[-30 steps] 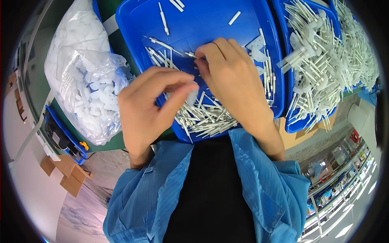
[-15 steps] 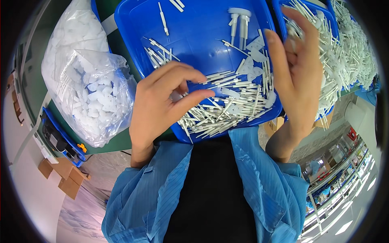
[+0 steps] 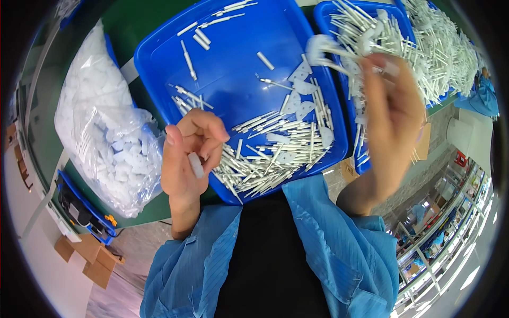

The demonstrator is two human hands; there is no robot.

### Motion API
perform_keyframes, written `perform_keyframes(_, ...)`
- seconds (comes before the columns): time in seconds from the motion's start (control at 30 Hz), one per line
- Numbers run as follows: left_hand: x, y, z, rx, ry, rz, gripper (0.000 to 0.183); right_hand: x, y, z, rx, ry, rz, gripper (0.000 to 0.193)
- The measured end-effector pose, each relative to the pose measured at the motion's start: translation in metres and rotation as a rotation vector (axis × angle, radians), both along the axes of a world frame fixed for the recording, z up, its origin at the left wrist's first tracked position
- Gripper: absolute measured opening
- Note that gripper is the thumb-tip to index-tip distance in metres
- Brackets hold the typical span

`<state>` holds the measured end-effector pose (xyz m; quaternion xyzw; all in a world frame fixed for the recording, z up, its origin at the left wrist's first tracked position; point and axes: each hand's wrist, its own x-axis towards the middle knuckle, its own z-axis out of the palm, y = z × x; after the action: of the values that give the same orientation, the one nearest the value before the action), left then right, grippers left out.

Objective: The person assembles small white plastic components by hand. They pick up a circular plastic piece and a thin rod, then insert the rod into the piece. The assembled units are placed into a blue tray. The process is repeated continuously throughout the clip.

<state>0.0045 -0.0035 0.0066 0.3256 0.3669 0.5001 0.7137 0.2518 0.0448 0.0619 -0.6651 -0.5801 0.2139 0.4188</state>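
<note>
My left hand (image 3: 191,151) is half turned palm up at the near left edge of a blue tray (image 3: 146,63). Its curled fingers hold a small translucent white plastic piece (image 3: 196,165) against the palm. Over the neighbouring blue bin (image 3: 324,15), my right hand (image 3: 395,114) is closed on the rods of a white plastic assembly (image 3: 321,50), whose rounded end points left; motion blurs it. In the tray, thin white rods (image 3: 286,151) with metal tips are heaped at the near side. Flat white plastic plates (image 3: 304,87) lie along its right side.
Clear plastic bags (image 3: 124,159) full of white pieces stand to the left. Beyond the right bin, more white assemblies (image 3: 445,58) are piled. A dark item sits in a small blue tray (image 3: 79,204) at lower left. Cardboard boxes (image 3: 101,259) are below.
The white assembly that was at the tray's far right is now in my right hand, over the right bin. My left hand has rolled palm up, showing the small piece. The view has shifted.
</note>
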Motion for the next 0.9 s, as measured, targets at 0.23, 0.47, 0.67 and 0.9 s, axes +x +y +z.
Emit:
perform_keyframes(0.23,0.006,0.001,0.002,-0.148,-0.106,0.031,0.071,0.066,-0.013,0.025,0.231,-0.226,-0.469,0.021)
perform_keyframes(0.47,0.010,0.004,-0.001,-0.087,-0.105,0.162,0.075,-0.027,-0.052,0.006,-0.121,0.136,0.282,0.025)
perform_keyframes(0.67,0.024,-0.001,0.000,0.103,0.050,0.273,0.086,-0.084,-0.057,-0.039,-0.311,0.268,0.631,0.030)
perform_keyframes(0.9,0.008,0.000,0.001,0.224,0.146,0.197,0.055,-0.072,-0.038,-0.017,-0.420,0.435,0.535,0.021)
